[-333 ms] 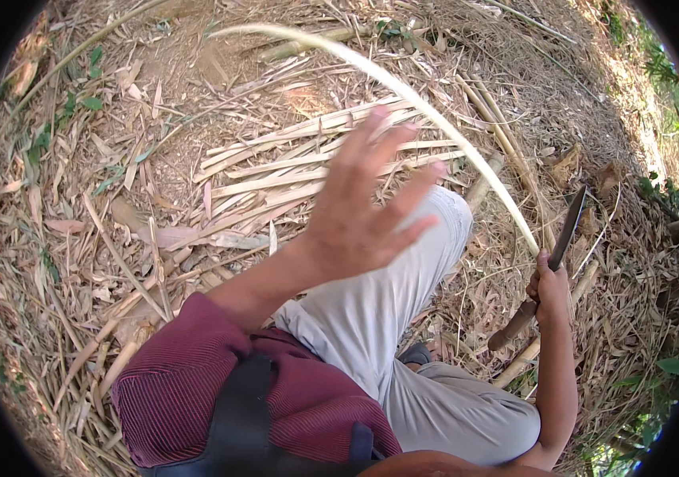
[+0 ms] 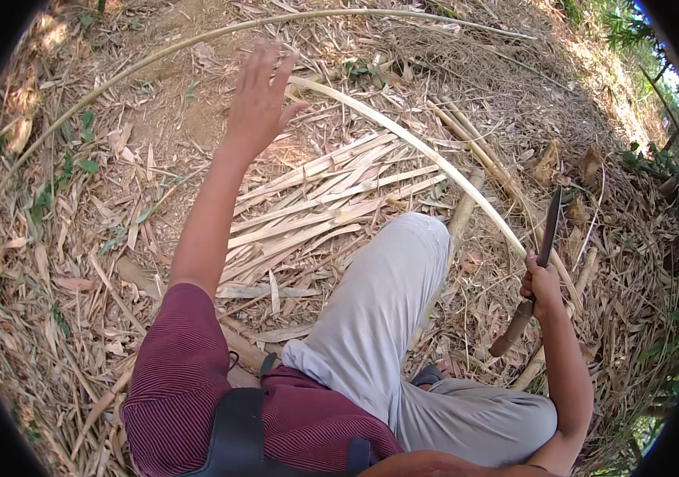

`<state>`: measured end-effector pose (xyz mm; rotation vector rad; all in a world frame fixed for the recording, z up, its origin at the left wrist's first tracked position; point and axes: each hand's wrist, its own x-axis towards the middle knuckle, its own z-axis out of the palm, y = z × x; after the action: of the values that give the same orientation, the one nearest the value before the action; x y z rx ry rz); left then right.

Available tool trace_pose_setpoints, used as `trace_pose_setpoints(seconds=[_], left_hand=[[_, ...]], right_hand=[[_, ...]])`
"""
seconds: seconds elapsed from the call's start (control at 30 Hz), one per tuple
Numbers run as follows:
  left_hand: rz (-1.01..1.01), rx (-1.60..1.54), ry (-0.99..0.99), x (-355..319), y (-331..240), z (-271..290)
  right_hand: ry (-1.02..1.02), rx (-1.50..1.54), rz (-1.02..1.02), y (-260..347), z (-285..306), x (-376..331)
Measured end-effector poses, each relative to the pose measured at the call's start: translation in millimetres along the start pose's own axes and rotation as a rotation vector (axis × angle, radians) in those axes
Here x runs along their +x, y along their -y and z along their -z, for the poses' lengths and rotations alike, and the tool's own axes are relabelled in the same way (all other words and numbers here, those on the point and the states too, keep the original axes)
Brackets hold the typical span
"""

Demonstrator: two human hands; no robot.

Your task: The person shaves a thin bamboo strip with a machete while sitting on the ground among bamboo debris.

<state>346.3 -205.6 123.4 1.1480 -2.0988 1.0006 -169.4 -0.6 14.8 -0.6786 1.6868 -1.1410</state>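
My right hand (image 2: 542, 285) is closed around a long knife with a dark blade (image 2: 550, 226) and a brown wooden handle (image 2: 512, 328). The same hand grips one end of a long, pale bamboo strip (image 2: 417, 143), which arches away to the far left. Near the strip's other end my left hand (image 2: 257, 107) is stretched out, palm down, fingers straight and slightly apart. Whether its fingers touch the strip I cannot tell. Between my left arm and my raised knee lies a pile of split pale strips (image 2: 315, 203) on the ground.
A thin, curved pole (image 2: 220, 32) bends across the far side. Several bamboo lengths (image 2: 478, 147) lie right of the pile. Dry leaves and shavings (image 2: 101, 254) cover the ground around me. Green plants (image 2: 649, 163) grow at the right edge.
My left hand has swung forward and to the left, from above my knee to near the strip's far end. My right hand keeps its hold on the knife and strip, almost in place.
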Motion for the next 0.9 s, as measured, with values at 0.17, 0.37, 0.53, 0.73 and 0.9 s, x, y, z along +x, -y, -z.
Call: trace_pose_setpoints(seconds=[0.17,0.37,0.53,0.73,0.9], left_hand=[[-0.073,-0.146,-0.017,1,8,-52],[-0.056,-0.391,-0.171,49,-15,-65],[0.107,-0.704,-0.177,76,-37,-39],[0.371,-0.932,-0.136,107,-71,9],[0.171,-0.442,-0.3,101,-39,13]], right_hand=[[0.008,0.056,0.005,10,2,-7],[0.01,0.114,-0.032,2,28,-5],[0.037,0.172,-0.05,2,23,-8],[0.2,0.143,-0.05,4,-4,-12],[0.038,0.124,0.044,-4,1,3]])
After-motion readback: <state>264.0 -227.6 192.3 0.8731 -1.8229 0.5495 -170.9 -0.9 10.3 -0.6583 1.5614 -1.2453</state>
